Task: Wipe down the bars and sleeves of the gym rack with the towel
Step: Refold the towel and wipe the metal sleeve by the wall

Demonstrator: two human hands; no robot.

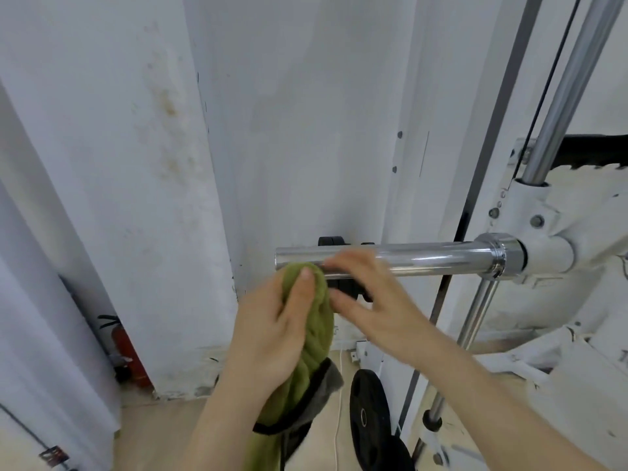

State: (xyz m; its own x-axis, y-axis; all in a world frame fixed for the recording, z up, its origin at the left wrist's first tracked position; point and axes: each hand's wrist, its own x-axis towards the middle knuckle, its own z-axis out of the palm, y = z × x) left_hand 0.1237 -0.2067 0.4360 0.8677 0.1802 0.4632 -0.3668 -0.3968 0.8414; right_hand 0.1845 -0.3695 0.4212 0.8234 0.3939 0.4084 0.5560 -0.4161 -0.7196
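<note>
A chrome sleeve [424, 258] juts out leftward from the white rack frame [550, 253]. My left hand [272, 328] grips a bunched green towel [316, 338] with a dark hem, its top just under the sleeve's free end. My right hand [370, 294], blurred, reaches across with fingers spread, touching the towel's right side and the underside of the sleeve. A chrome upright bar [571, 86] rises at the right, and a thinner chrome rod [475, 314] runs down below the sleeve's collar.
A white wall stands close behind the sleeve. Black weight plates [370, 413] lean on the floor below. A red fire extinguisher [125, 348] stands in the left corner. A black cable [550, 69] runs beside the upright bar.
</note>
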